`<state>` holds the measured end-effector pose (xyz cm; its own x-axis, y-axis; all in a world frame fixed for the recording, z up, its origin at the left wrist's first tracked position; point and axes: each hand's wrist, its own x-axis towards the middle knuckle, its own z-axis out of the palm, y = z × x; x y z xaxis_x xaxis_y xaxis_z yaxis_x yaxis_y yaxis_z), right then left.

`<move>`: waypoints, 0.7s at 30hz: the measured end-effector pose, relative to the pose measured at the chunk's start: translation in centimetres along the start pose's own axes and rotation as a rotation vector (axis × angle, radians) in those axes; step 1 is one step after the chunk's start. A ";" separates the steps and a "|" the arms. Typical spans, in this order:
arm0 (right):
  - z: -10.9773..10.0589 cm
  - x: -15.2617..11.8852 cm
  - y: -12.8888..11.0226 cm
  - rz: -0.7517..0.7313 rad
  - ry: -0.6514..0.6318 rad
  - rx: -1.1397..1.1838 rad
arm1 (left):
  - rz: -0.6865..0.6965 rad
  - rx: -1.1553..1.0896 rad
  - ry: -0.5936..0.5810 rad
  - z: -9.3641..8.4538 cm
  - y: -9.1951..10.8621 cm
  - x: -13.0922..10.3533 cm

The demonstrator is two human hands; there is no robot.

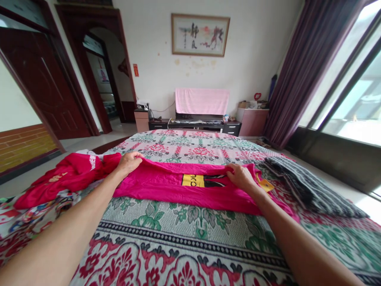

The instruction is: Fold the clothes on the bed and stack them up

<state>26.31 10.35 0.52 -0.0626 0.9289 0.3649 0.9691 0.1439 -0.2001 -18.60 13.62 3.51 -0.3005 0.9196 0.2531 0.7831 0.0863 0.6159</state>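
Across the middle of the flowered bedspread point(196, 234) lies a magenta garment point(160, 184); left hand point(130, 162) and right hand point(241, 177) clamp fingers on its far edge. Uneven pulling could skew it, creasing the yellow print point(193, 180).

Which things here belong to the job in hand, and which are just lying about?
In hand:
pink garment, held by left hand and right hand
cover, beneath it

Lying about:
red clothes, striped cloth: untouched, possibly related
draped cloth, at the back
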 end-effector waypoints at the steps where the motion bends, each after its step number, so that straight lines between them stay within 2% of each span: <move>1: -0.1 0.0 -0.1 0.000 0.024 0.015 | 0.081 0.021 0.031 0.0 -0.5 0.1; 4: -0.4 -0.2 -0.4 -0.019 -0.016 0.014 | 0.195 0.072 0.055 0.5 -2.4 -0.3; 8: -0.4 -0.5 -0.8 -0.028 -0.153 -0.033 | 0.212 0.175 -0.043 1.2 -4.3 -1.2; 15: -0.4 -0.5 -0.7 -0.018 -0.113 -0.035 | 0.198 0.260 -0.011 1.4 -4.6 -0.7; 21: -0.2 -0.6 -0.6 -0.093 -0.186 0.026 | 0.276 0.330 -0.092 1.5 -4.4 -0.5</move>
<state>25.86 9.68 0.62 -0.1970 0.9578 0.2093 0.9507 0.2388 -0.1979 -21.09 13.32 -0.49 -0.0178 0.9545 0.2978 0.9638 -0.0629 0.2591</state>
